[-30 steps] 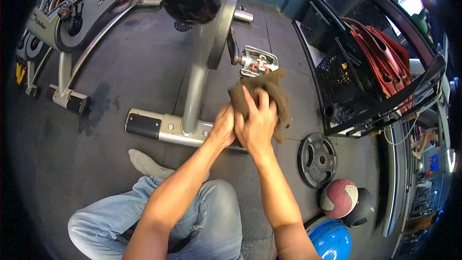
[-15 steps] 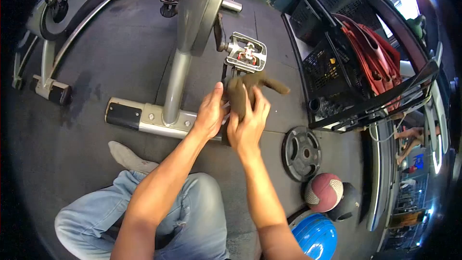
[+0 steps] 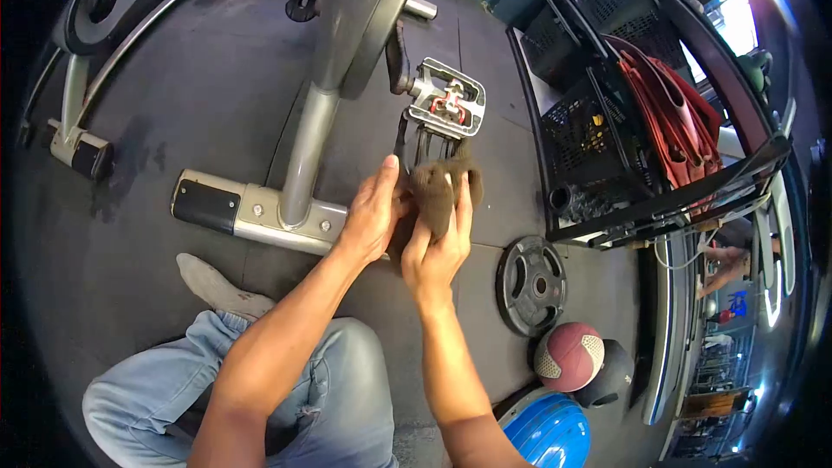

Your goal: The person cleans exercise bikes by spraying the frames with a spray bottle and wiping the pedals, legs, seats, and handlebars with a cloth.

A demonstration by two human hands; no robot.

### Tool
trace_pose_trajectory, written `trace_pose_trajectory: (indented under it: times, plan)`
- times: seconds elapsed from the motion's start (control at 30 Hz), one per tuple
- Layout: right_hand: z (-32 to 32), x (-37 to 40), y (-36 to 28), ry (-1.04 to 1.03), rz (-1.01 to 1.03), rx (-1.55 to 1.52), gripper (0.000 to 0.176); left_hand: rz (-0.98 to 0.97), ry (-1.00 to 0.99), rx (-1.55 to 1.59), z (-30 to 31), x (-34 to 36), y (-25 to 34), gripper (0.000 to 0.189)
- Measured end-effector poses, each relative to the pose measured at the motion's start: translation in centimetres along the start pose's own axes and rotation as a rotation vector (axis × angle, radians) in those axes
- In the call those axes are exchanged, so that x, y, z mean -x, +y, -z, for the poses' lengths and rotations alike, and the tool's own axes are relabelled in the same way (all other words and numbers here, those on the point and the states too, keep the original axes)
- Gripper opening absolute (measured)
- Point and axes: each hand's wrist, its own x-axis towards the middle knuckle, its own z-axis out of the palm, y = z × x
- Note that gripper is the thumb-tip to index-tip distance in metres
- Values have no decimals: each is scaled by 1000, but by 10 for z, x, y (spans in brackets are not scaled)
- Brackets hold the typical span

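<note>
A brown cloth [image 3: 435, 195] hangs bunched below the metal bike pedal [image 3: 448, 102]. My right hand [image 3: 440, 247] has its fingers wrapped on this cloth. Just to the left, my left hand [image 3: 373, 215] is at the cloth's edge with its thumb pointing up; its other fingers are hidden behind the hand and cloth. The pedal's toe cage and strap hang partly behind the cloth. Both hands are near the silver foot bar [image 3: 279, 219] of the exercise bike.
A black weight plate [image 3: 531, 286], a maroon ball [image 3: 569, 356], a black ball [image 3: 612, 374] and a blue dome [image 3: 549, 433] lie at right. Behind them stands a rack with black baskets [image 3: 579, 132] and red bags [image 3: 672, 121]. Another bike [image 3: 76, 104] is at upper left.
The cloth is more bunched, and its end that stuck out to the right is now folded in. My right hand has shifted slightly left and down. The whole view has shifted a little.
</note>
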Motion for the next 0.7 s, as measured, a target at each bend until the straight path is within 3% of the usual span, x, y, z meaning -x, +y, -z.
trace_pose_trajectory:
  times: [0.13, 0.27, 0.33, 0.43, 0.53, 0.6, 0.67, 0.7]
  plan:
    - [-7, -12, -3, 105, -36, -24, 41, 4, 33, 1, -1, 0, -3, 41]
    - [8, -64, 4, -166, -348, -175, 26, -32, 28, 13, 0, 0, -7, 43]
    - [10, -55, 9, -152, -345, -212, 26, -21, 33, 14, 0, 2, -6, 41]
    - [18, -26, 1, -97, -132, -86, 36, -4, -26, 34, 10, -3, -9, 40]
    - [12, -6, -1, -48, -141, -46, 43, 6, 53, -9, 4, 0, -5, 39]
    - [13, -24, -11, -58, -97, 92, 44, 35, 55, -35, -2, 2, -3, 41]
    - [4, -48, -16, -78, 12, 255, 46, -114, 114, -62, -15, 5, -3, 41]
    - [0, -60, -21, -161, -41, 285, 46, -83, 71, -102, -5, 2, -4, 43]
